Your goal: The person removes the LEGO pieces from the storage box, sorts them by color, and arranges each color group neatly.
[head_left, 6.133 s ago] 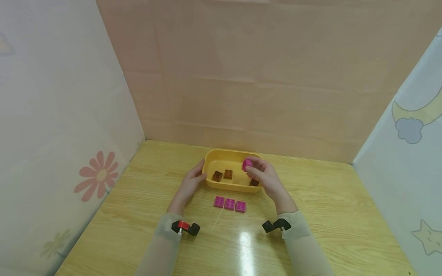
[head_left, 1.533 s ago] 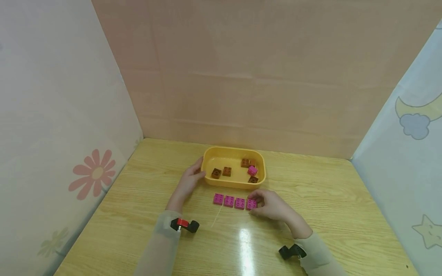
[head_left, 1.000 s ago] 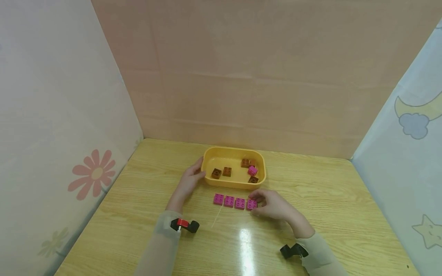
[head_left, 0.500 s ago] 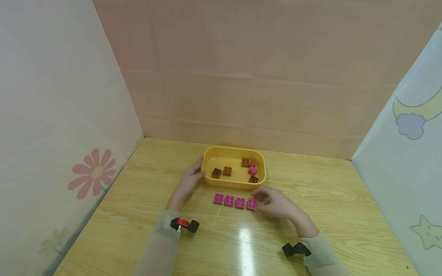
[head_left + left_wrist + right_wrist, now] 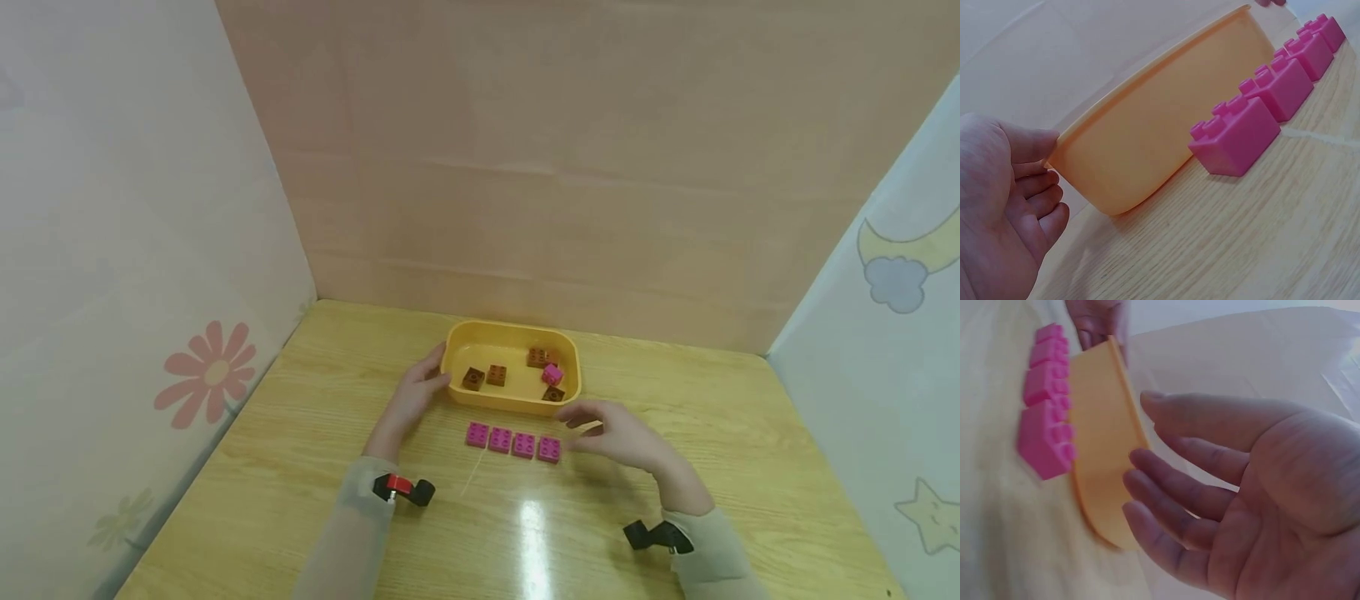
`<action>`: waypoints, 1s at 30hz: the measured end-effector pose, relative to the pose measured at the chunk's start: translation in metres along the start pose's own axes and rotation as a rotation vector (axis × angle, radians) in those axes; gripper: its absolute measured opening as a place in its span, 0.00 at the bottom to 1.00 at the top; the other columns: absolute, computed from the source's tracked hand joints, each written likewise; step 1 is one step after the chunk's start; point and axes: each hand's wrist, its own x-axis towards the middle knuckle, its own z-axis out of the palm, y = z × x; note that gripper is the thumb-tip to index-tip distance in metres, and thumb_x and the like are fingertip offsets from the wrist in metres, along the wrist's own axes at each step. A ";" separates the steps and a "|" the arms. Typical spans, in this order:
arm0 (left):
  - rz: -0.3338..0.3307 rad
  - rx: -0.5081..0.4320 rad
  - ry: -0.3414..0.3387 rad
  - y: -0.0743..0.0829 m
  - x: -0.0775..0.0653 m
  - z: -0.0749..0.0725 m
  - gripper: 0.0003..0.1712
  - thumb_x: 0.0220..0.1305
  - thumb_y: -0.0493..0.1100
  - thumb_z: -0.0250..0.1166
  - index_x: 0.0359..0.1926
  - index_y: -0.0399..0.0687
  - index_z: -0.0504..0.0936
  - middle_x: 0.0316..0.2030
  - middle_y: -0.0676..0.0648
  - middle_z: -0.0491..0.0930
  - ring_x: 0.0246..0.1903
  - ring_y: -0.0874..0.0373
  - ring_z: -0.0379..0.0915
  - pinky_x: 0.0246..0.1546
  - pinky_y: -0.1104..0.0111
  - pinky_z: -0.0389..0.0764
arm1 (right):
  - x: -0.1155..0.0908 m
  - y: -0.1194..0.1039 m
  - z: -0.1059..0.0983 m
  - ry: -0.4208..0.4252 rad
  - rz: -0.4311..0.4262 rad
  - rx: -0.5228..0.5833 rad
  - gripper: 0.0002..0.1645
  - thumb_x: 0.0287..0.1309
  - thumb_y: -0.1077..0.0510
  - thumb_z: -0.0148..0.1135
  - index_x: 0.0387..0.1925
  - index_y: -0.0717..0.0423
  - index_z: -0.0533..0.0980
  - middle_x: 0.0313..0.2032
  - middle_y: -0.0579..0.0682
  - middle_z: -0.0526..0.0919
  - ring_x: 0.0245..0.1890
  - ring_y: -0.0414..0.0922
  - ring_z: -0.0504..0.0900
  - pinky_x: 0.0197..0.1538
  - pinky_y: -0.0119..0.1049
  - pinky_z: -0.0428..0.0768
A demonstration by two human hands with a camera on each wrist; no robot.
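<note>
Four pink toy bricks (image 5: 501,440) lay at lower centre.
The left hand (image 5: 412,395), fingers curled, gripped the yellow tray (image 5: 504,403); the right hand (image 5: 617,432), fingers relaxed, hung beside them.

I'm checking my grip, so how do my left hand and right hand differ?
Your left hand holds the yellow tray; your right hand holds nothing. The left hand is at the tray's left end, while the right hand is beside the row's rightmost pink brick. Both hands are bare.
</note>
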 end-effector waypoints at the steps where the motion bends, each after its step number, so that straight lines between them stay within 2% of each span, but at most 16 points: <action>1: -0.004 -0.001 -0.001 0.001 0.000 0.000 0.36 0.81 0.38 0.56 0.84 0.44 0.58 0.84 0.46 0.53 0.84 0.48 0.42 0.83 0.52 0.44 | 0.001 -0.002 -0.003 0.002 0.003 0.014 0.24 0.69 0.61 0.71 0.63 0.64 0.79 0.60 0.63 0.83 0.60 0.63 0.82 0.61 0.51 0.85; 4: -0.011 -0.005 -0.002 0.002 0.001 0.000 0.36 0.82 0.38 0.56 0.84 0.44 0.57 0.84 0.47 0.53 0.84 0.49 0.43 0.83 0.53 0.44 | 0.006 -0.006 -0.011 0.024 0.025 0.049 0.24 0.70 0.60 0.70 0.63 0.65 0.79 0.59 0.63 0.84 0.60 0.64 0.81 0.59 0.42 0.86; 6: -0.008 -0.005 -0.004 0.002 0.002 0.000 0.36 0.82 0.38 0.55 0.84 0.43 0.57 0.84 0.46 0.52 0.84 0.49 0.42 0.83 0.52 0.43 | 0.011 -0.009 -0.017 0.041 0.041 0.062 0.25 0.70 0.58 0.71 0.64 0.64 0.79 0.59 0.61 0.85 0.60 0.61 0.82 0.57 0.37 0.85; 8: -0.006 -0.010 -0.007 0.003 0.002 0.000 0.36 0.82 0.38 0.55 0.85 0.43 0.56 0.84 0.46 0.52 0.84 0.48 0.42 0.83 0.52 0.43 | 0.018 -0.012 -0.021 0.061 0.057 0.069 0.26 0.71 0.55 0.71 0.64 0.63 0.80 0.59 0.61 0.85 0.59 0.58 0.83 0.57 0.36 0.85; 12: 0.002 -0.009 -0.011 0.003 0.002 -0.002 0.36 0.82 0.37 0.55 0.85 0.43 0.56 0.84 0.45 0.52 0.84 0.48 0.42 0.83 0.52 0.43 | 0.035 -0.017 -0.029 0.085 0.070 0.071 0.27 0.71 0.53 0.71 0.66 0.60 0.79 0.61 0.62 0.84 0.59 0.54 0.83 0.61 0.44 0.84; 15: 0.000 -0.003 -0.009 0.005 0.001 -0.002 0.36 0.82 0.37 0.55 0.85 0.43 0.56 0.84 0.45 0.52 0.84 0.48 0.43 0.83 0.52 0.44 | 0.051 -0.018 -0.032 0.090 0.077 0.034 0.26 0.73 0.54 0.69 0.67 0.56 0.79 0.62 0.61 0.84 0.60 0.53 0.83 0.63 0.52 0.82; 19: -0.014 0.002 -0.002 0.006 0.000 -0.003 0.36 0.82 0.38 0.55 0.85 0.45 0.57 0.84 0.47 0.53 0.84 0.49 0.43 0.83 0.52 0.45 | 0.070 -0.018 -0.035 0.081 0.092 -0.023 0.24 0.74 0.54 0.67 0.67 0.54 0.80 0.61 0.61 0.84 0.60 0.53 0.83 0.64 0.57 0.81; 24: -0.018 0.006 0.000 0.002 -0.001 -0.003 0.36 0.81 0.37 0.56 0.85 0.45 0.57 0.84 0.46 0.53 0.83 0.48 0.43 0.83 0.52 0.45 | 0.086 -0.017 -0.037 0.059 0.101 -0.056 0.25 0.73 0.62 0.65 0.68 0.61 0.79 0.61 0.63 0.84 0.60 0.57 0.83 0.64 0.59 0.81; 30: 0.001 0.004 -0.006 0.003 -0.001 -0.003 0.36 0.81 0.37 0.57 0.84 0.44 0.58 0.84 0.46 0.54 0.83 0.47 0.45 0.83 0.52 0.46 | 0.097 -0.015 -0.038 0.017 0.114 -0.112 0.26 0.68 0.69 0.64 0.67 0.67 0.78 0.62 0.66 0.83 0.62 0.61 0.82 0.63 0.59 0.81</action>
